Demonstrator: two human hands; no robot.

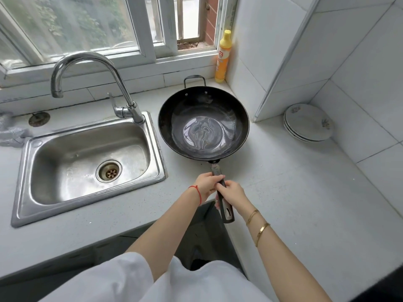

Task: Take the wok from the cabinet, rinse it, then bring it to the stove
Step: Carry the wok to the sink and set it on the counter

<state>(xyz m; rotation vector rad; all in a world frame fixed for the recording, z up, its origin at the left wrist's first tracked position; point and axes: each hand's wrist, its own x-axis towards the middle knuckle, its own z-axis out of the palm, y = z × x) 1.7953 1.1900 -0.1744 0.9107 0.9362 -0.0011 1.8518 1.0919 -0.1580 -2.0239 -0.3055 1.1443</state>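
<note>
Beside the sink (28,182) on a white kitchen bench (294,182), both hands, left hand (207,185) and right hand (233,196), grip the long handle of the wok (204,123), which holds rinse water, with emptying and the stove trip apparently left.

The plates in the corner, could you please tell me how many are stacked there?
3 at least: the plates lean in one stack against the tiled wall, right of the wok. Three rims show at the left edge; more may hide behind.
</note>
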